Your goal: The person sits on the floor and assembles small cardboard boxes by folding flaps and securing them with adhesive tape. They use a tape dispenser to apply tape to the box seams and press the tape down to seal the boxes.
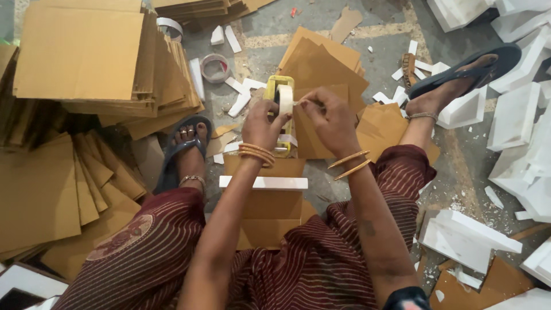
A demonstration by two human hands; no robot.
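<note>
My left hand (263,123) grips a yellow tape dispenser (274,86) that carries a roll of pale tape (285,99). My right hand (328,117) pinches the loose end of the tape at the roll's right side, fingertips touching it. Below both hands a small brown cardboard box (270,212) lies on the floor between my knees, with a white foam strip (263,182) across its top. Gold bangles sit on both wrists.
A tall pile of flat cardboard sheets (86,57) rises at the left, more sheets (40,189) fanned below it. White foam blocks (516,115) crowd the right side. A tape roll (214,67) and foam scraps litter the concrete floor. My sandalled feet (183,155) flank the work.
</note>
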